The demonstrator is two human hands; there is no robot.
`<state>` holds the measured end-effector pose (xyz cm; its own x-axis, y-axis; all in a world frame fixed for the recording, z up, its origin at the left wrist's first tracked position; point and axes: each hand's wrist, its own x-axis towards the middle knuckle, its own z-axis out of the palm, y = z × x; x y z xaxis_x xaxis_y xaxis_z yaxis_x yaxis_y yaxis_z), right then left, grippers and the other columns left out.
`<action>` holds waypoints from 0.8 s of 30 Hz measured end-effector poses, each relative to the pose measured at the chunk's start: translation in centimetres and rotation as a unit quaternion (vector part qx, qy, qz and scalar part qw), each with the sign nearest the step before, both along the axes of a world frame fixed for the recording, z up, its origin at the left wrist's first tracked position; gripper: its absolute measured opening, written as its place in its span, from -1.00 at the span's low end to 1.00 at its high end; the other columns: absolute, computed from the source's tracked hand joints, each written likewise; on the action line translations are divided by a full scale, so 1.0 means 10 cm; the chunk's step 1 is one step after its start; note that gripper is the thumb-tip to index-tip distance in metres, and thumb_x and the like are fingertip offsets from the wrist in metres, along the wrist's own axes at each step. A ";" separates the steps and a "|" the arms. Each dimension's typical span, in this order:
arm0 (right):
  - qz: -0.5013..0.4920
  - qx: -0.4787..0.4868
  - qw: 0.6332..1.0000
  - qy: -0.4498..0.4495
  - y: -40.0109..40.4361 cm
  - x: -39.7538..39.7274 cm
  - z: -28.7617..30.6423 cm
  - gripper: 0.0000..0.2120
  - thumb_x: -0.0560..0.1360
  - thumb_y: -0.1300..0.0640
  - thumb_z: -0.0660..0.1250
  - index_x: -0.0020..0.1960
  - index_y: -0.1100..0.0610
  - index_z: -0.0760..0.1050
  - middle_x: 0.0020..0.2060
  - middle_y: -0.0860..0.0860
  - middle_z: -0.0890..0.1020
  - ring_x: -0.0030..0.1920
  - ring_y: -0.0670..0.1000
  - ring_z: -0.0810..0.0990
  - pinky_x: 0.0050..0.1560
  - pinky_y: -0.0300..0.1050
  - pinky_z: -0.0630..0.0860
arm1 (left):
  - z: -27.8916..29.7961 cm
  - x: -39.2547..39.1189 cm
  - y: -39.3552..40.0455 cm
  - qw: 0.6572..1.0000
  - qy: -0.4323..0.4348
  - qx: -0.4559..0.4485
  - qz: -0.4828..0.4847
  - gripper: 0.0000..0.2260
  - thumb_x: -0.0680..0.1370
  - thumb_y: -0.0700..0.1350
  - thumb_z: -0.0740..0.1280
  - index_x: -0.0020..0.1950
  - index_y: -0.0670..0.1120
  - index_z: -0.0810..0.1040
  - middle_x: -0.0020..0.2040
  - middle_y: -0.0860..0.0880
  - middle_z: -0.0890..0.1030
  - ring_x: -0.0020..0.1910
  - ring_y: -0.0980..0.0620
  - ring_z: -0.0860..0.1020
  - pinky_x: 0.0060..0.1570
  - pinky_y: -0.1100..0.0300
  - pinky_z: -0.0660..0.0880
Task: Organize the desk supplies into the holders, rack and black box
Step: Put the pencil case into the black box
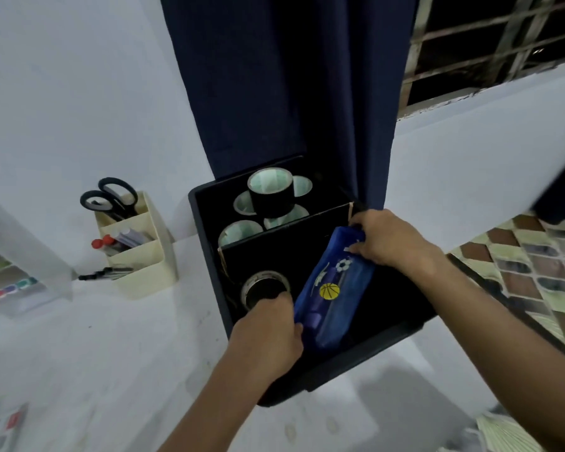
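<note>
A black box (206, 243) stands on the white desk, split by a cardboard divider (284, 231). Its far part holds several black tape rolls (269, 194). In the near part sits another tape roll (264, 287) and a blue pencil pouch (335, 288) with a basketball and football print. My left hand (268, 331) grips the pouch's near end. My right hand (385, 238) pinches its far end next to the divider. The pouch lies slanted inside the box.
A cream desk holder (144, 256) at the left holds black scissors (111, 197), markers and a pen. A clear plastic rack (20, 262) with coloured items is at the far left. A dark blue curtain (274, 86) hangs behind the box. Tiled floor shows at the right.
</note>
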<state>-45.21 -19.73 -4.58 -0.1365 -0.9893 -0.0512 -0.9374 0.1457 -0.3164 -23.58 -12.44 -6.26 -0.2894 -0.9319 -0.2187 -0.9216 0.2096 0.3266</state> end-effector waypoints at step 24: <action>0.203 0.144 0.946 0.209 0.21 0.22 -0.41 0.05 0.28 -0.52 0.17 0.50 0.18 0.12 0.53 0.17 -0.15 0.51 0.21 -0.27 0.50 0.16 -0.17 | -0.13 -0.09 -0.10 0.992 -0.082 0.034 -0.086 -0.55 0.44 0.19 0.38 0.17 -0.07 0.45 0.07 -0.12 0.55 0.00 -0.13 0.57 -0.07 0.05 0.54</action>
